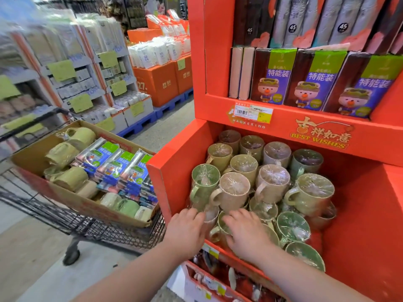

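A red cardboard display bin (165,171) holds several plastic-wrapped mugs in green, beige and grey, stacked in layers. My left hand (185,229) lies at the bin's front left corner, fingers spread against a low wrapped mug (210,214). My right hand (246,234) rests palm-down over another low mug (220,227) at the front edge, fingers curving over its wrapped top. A beige mug (233,190) and a green mug (202,182) stand just beyond my fingertips.
On my left stands a wire shopping cart (72,221) carrying a cardboard box (30,158) of mugs and blue packets. The red shelf above the bin holds boxed bag rolls (272,77). Pallets of white goods line the aisle behind.
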Available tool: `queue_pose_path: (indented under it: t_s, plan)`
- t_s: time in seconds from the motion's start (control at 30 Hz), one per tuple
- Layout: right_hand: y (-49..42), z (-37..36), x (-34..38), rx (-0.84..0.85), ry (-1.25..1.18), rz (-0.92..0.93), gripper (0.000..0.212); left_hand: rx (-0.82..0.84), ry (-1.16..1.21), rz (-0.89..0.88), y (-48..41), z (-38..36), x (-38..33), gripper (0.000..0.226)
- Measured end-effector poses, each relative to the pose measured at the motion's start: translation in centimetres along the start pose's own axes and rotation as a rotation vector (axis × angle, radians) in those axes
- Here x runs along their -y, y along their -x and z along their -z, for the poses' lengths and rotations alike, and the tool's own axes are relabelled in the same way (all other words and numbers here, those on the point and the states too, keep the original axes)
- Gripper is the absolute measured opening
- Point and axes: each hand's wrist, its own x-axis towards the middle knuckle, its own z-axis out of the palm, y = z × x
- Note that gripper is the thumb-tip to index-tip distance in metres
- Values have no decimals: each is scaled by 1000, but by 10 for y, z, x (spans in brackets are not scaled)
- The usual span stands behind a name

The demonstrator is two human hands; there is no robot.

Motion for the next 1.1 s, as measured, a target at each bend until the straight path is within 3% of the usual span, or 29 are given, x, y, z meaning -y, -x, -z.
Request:
queue_pose_path:
  t_s: [0.27,0.47,0.9,1.1]
  plan:
    - [-17,-15,44,66,-31,117,38,164,-53,153,36,-8,37,51]
    - [-43,-18,97,110,-34,186,35,223,-73,204,56,-14,93,46]
    - [-142,-28,275,174,11,129,34,134,-36,231,117,-1,296,46]
    - [-170,-26,309,204,2,46,28,91,-24,217,124,8,357,40]
